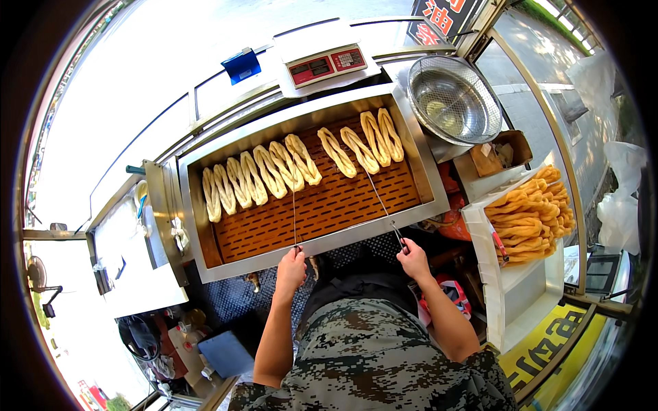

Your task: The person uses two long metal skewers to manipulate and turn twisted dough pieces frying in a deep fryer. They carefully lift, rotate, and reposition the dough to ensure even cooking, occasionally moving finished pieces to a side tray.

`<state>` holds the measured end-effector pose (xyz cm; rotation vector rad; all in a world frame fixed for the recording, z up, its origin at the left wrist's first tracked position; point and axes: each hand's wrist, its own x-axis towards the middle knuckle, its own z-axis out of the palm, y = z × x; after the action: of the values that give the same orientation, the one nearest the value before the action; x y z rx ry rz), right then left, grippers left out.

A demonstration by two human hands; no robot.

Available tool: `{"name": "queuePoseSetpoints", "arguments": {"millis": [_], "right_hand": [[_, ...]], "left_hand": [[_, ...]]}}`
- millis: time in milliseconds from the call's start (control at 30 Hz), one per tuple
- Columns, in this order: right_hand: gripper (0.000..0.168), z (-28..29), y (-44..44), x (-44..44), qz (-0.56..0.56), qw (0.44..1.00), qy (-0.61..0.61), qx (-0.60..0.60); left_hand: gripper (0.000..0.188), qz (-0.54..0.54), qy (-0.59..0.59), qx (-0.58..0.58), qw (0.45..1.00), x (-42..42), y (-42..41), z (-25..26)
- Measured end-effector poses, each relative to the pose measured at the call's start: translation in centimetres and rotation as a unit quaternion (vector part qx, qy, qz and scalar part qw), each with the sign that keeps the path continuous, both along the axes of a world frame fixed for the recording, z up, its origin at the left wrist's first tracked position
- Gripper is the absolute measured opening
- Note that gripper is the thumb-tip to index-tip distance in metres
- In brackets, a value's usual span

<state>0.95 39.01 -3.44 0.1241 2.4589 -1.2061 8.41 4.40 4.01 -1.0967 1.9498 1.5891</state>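
Observation:
In front of me is a rectangular stainless-steel deep fryer (pixel 316 251) with brown oil over a slotted plate (pixel 288 226). Two groups of pale, looped dough sticks lie along its far side: a longer left row (pixel 261 172) and a shorter right row (pixel 360 141). My left hand (pixel 291 269) grips a thin metal rod (pixel 294 216) whose far end reaches the left row's right part. With my right hand (pixel 414 260) I hold another thin metal tool (pixel 379 198), its tip by a dough stick in the right group. Whether either tip touches dough is unclear.
Golden fried dough sticks (pixel 529 221) fill part of a white plastic bin (pixel 493 303) at right. A wire-mesh basket (pixel 452 97) sits in a metal pot behind the fryer's right corner. Beyond the far rim stands a weighing scale (pixel 326 64). A white-topped counter (pixel 139 287) adjoins on the left.

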Motion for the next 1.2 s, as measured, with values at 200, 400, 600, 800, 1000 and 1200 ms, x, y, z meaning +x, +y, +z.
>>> {"name": "queuePoseSetpoints", "arguments": {"millis": [200,400,600,800,1000,1200], "right_hand": [[0.043,0.7,-1.1,0.7,0.029,0.999,0.008,-0.013],[0.044,0.3,-1.6,1.6,0.052,0.998,-0.014,-0.023],[0.044,0.3,-2.5,2.3,0.089,0.995,-0.033,-0.026],[0.044,0.5,-3.3,2.6,0.100,0.994,-0.036,-0.021],[0.043,0.7,-3.5,2.3,0.101,0.994,-0.030,-0.022],[0.044,0.6,-3.8,2.4,0.117,0.992,-0.041,-0.026]], "left_hand": [[0.030,0.059,0.014,0.135,0.989,-0.8,-0.8,-1.4],[0.032,0.205,0.059,0.369,0.905,0.9,-2.1,-1.1],[0.036,0.084,0.008,0.085,0.993,2.6,-2.5,-1.6],[0.036,0.038,-0.024,-0.006,0.999,2.4,-2.7,-1.2],[0.035,0.206,0.049,0.322,0.923,2.9,-3.7,-2.1],[0.037,0.187,0.027,0.218,0.957,4.2,-3.9,-1.6]]}}
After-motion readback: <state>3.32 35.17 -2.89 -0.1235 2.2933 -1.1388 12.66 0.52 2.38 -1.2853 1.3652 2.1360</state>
